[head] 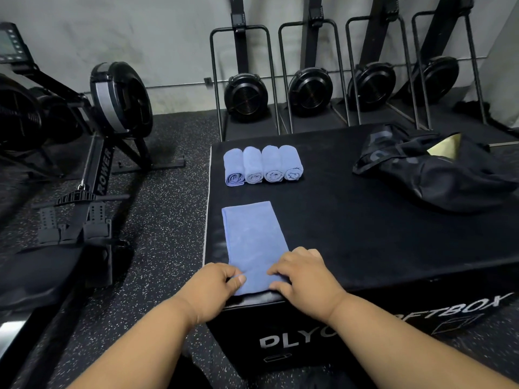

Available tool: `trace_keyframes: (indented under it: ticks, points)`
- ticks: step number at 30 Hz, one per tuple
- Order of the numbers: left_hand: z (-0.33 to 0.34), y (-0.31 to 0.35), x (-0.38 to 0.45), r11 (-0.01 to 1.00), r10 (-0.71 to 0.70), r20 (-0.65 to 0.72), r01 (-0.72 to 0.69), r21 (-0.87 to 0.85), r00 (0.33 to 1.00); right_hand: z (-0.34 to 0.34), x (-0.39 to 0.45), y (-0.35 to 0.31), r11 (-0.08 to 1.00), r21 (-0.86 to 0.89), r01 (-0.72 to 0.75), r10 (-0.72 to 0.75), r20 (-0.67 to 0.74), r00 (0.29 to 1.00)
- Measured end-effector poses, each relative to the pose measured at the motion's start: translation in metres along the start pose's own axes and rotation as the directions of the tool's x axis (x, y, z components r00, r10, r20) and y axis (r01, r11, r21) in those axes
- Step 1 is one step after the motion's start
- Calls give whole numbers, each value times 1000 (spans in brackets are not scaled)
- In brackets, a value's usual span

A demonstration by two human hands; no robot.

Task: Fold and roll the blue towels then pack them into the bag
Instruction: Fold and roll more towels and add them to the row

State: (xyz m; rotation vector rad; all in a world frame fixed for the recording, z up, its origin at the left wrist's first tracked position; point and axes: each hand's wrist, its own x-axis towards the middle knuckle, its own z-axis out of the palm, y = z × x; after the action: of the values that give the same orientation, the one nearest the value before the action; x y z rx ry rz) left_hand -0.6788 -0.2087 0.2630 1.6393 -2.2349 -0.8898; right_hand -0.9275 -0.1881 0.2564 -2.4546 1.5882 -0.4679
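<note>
Folded blue towel (254, 242) lies flat as a long strip on the black plyo box (365, 220). Left hand (216, 287) and right hand (303, 273) both pinch its near end, fingers curled. Four rolled towels (262, 165) sit side by side behind it. Black bag (438, 169) lies open, far right on the box.

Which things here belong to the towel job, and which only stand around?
For the job:
- folded towel, both the left hand and right hand gripping its near end
- four rolled towels
- black bag
- plyo box as work surface

Just standing around:
- rowing machine
- four fan machines at the wall
</note>
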Motion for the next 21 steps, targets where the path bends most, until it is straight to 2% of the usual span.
trace_keyframes:
  ticks: [3, 4, 8, 11, 14, 16, 17, 19, 21]
  points:
    - [9, 0, -6, 977, 142, -261, -93, 192, 955, -4, 11, -4, 995, 61, -79, 75, 69, 995]
    - [12, -1, -10, 967, 197, -300, -134, 217, 933, -5, 16, -3, 988, 97, -117, 107, 103, 989]
    - [18, -5, -15, 942, 278, -270, -207, 263, 922, -13, 32, 3, 960, 181, -214, 172, 223, 959]
    - [10, -3, -10, 980, 178, -265, -146, 135, 948, -17, 28, 2, 974, 167, -150, 126, 146, 981]
    - [-6, 0, -7, 995, 9, -63, -15, -102, 998, -17, 12, -2, 993, 103, -51, 43, 82, 996]
    - [-13, 0, -6, 957, -57, 90, 80, -279, 994, -13, 3, -4, 992, 107, -64, 51, 113, 992]
    - [-14, 1, -6, 946, -77, 118, 110, -305, 990, -11, 0, -5, 987, 130, -93, 76, 130, 989]
    - [-10, 1, -7, 968, -112, 49, 121, -220, 992, -8, 1, -6, 971, 178, -161, 132, 165, 977]
    - [-5, 6, -11, 998, -57, -133, 52, -42, 989, -9, 8, -5, 964, 169, -206, 171, 202, 964]
